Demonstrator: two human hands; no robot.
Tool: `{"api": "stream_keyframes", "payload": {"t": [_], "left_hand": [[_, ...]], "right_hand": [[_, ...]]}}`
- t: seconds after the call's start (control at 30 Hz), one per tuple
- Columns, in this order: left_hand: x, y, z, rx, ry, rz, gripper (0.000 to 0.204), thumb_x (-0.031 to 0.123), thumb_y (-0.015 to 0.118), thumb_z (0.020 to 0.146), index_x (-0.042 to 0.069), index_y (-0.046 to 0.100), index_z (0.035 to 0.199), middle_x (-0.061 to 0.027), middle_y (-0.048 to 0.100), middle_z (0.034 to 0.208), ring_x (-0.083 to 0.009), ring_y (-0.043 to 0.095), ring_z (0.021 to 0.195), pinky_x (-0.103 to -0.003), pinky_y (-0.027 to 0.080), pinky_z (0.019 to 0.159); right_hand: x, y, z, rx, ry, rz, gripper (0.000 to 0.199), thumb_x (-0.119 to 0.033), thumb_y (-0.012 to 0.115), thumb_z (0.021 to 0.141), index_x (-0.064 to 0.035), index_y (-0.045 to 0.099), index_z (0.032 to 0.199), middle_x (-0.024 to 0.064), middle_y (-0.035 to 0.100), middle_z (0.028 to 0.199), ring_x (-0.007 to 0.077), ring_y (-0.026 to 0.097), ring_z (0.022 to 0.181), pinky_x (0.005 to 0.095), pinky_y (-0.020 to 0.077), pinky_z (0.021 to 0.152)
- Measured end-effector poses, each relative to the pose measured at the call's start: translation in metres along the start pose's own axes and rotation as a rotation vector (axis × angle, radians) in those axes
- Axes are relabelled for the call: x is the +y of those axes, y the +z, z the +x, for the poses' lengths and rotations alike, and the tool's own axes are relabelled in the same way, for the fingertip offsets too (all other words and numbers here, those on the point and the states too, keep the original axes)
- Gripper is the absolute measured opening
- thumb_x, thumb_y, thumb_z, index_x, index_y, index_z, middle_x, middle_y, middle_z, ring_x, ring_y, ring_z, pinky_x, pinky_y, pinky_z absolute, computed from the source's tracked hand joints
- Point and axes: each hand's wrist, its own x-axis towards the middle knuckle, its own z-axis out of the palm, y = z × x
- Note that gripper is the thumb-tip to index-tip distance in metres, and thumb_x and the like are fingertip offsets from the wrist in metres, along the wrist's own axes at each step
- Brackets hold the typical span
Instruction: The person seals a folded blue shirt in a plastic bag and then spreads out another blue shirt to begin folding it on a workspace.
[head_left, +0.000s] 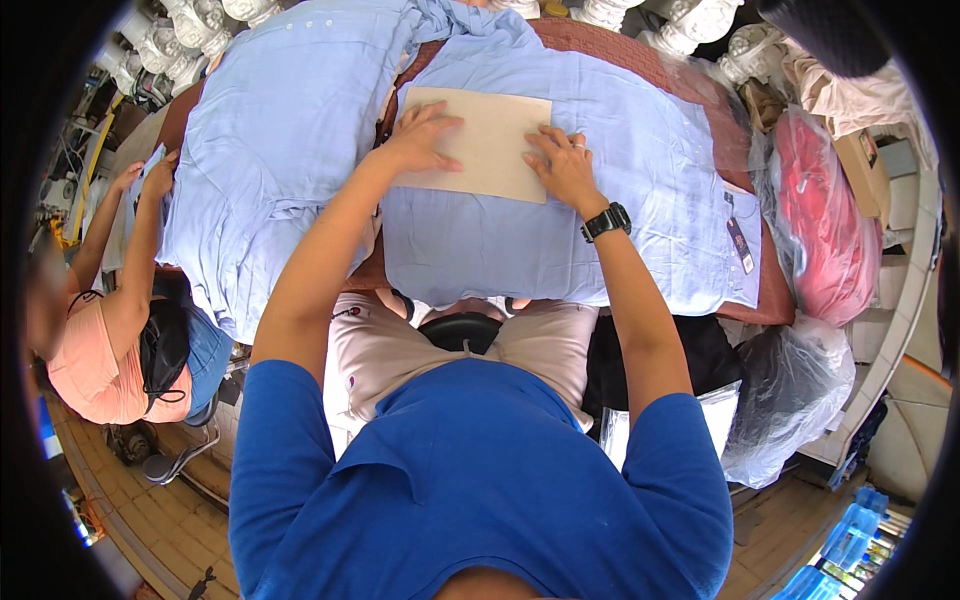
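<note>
A light blue shirt (640,180) lies spread flat on the brown table (600,42) in front of me. A beige cardboard sheet (490,125) rests on its upper middle. My left hand (420,140) presses flat on the left part of the cardboard, fingers spread. My right hand (562,165), with a ring and a black wrist watch, presses on the cardboard's right edge and the shirt beside it. A hang tag (738,238) lies on the shirt's right side.
A pile of more light blue shirts (270,130) covers the table's left half. A person in a pink top (85,360) sits at left, hands on that pile's edge. Clear plastic bags, one holding red cloth (825,220), stand at right. White balusters (690,20) line the far side.
</note>
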Motion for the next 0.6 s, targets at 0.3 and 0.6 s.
{"api": "stream_keyframes", "payload": {"t": [0.3,0.6], "left_hand": [[-0.040,-0.018,0.036,0.034,-0.097,0.087,0.084,0.027,0.088,0.062,0.012,0.053,0.138,-0.0132,0.038,0.149,-0.0326,0.032,0.140,-0.042,0.025,0.118],[-0.062,-0.037,0.028,-0.044,0.048,0.006,0.089,0.012,0.088,0.055,0.013,0.055,0.138,-0.0145,0.044,0.146,-0.0355,0.034,0.139,-0.042,0.028,0.117]], "right_hand": [[0.003,0.003,-0.002,0.004,-0.006,-0.032,0.037,-0.039,0.065,0.091,-0.0249,0.065,0.125,-0.0019,0.051,0.142,0.0351,0.045,0.119,0.0529,0.0413,0.095],[-0.003,0.001,-0.002,0.015,-0.003,-0.043,0.039,-0.043,0.065,0.091,-0.0257,0.064,0.126,-0.0025,0.050,0.142,0.0357,0.044,0.119,0.0522,0.0405,0.094]]}}
